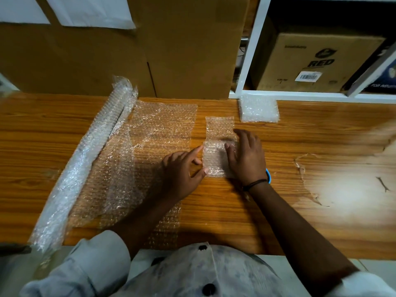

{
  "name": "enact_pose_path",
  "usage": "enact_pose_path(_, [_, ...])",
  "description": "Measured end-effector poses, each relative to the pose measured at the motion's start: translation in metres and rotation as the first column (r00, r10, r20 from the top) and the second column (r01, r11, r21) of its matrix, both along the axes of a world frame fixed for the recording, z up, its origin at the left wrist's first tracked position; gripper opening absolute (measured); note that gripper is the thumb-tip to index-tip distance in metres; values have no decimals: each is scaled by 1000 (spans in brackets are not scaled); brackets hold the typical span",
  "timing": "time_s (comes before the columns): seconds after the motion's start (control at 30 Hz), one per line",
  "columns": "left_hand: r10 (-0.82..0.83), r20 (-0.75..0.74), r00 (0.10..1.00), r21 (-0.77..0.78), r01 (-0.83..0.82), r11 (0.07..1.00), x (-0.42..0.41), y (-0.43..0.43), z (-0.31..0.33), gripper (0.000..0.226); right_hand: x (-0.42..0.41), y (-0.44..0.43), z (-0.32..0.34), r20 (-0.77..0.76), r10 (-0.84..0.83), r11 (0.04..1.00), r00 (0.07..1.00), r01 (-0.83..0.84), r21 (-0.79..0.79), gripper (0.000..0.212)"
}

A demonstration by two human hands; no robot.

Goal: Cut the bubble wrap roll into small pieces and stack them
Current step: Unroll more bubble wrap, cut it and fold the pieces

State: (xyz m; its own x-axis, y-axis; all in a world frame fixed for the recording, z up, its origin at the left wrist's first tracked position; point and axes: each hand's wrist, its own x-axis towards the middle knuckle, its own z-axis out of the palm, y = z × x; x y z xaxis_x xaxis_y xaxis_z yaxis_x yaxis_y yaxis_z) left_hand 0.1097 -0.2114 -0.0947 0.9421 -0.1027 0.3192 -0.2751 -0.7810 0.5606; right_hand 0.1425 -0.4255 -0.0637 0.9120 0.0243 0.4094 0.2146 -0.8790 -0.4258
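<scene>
**Wooden counter, bubble wrap mid-job**

Wood-grain counter seen from above, and both hands are on one small strip of bubble wrap about mid-counter.

Right grip is wide and flat: palm down on the strip's right side, fingers spread and pressing it to the wood. Left grip isn't clamped on anything either. Its index finger is straight and touches the strip's left edge, the thumb touches the near-left corner, and the other fingers are tucked. The strip's near half looks whiter than the far half; can't tell if it's doubled over.

There's a blue band and a dark cord on the right wrist.

Just left of the hands, the loose sheet lies flat, running from the far edge to the near edge under the left forearm. It comes off the roll, which lies slanted toward the left end of the counter.

A stack of cut pieces sits at the far edge, apart from the strip, right against the white shelf. A box marked RED is in the shelf, and big cardboard boxes stand along the far edge.
</scene>
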Motion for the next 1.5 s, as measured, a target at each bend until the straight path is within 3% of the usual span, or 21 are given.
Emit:
enact_pose_path(0.07, [8, 81, 997, 125, -18, 992, 1, -1, 0, 60, -11, 3, -2, -12, 116, 980, 993, -116, -163, 52])
enact_pose_path(0.17, [-71, 127, 989, 246, 38, 969, 6, -1, -3, 49, -23, 5, -21, -256, 190, 911, 948, -267, -315, 63])
enact_pose_path(0.23, [-103, 95, 990, 277, 73, 958, 9, -1, -5, 45, -24, 2, -27, -327, 189, 910, 926, -290, -296, 67])
enact_pose_path(0.33, [-125, 102, 987, 274, 92, 957, 10, 0, -1, 46, -22, -1, -19, -302, 198, 924, 933, -281, -260, 70])
enact_pose_path(0.53, [-369, 110, 923, 346, 312, 885, 8, 6, 3, 41, -30, -4, -23, -310, 235, 930, 921, -306, -204, 72])
enact_pose_path(0.63, [-388, 138, 911, 315, 331, 890, 14, 9, 1, 23, -35, -10, -22, -287, 312, 917, 906, -366, -157, 86])
enact_pose_path(0.77, [-360, 108, 927, 192, 336, 922, 18, 12, 5, 25, -33, -25, -18, -363, 389, 880, 847, -458, -127, 99])
enact_pose_path(0.93, [-352, 41, 935, -3, 353, 936, 17, 15, 23, 37, -30, -32, -14, -219, 406, 912, 887, -410, 28, 57])
enact_pose_path(1.03, [-404, -91, 910, -95, 395, 914, 27, 20, 29, 54, -28, -27, -3, -213, 368, 923, 905, -327, 204, 35])
enact_pose_path(1.17, [-446, -203, 871, -236, 399, 886, 42, 30, 20, 68, -21, -15, 11, -236, 230, 913, 944, -125, 388, 21])
enact_pose_path(1.23, [-406, -248, 879, -216, 359, 908, 46, 30, 24, 70, -13, -11, 13, -273, 176, 894, 946, -38, 447, 4])
enact_pose_path(1.4, [-308, -192, 932, -113, 291, 950, 59, 17, 22, 80, 18, -7, 8, -285, 39, 868, 958, 109, 485, 29])
enact_pose_path(1.5, [-256, -166, 952, -113, 240, 964, 65, 11, 18, 85, 29, -9, 1, -285, -67, 860, 956, 200, 469, 28])
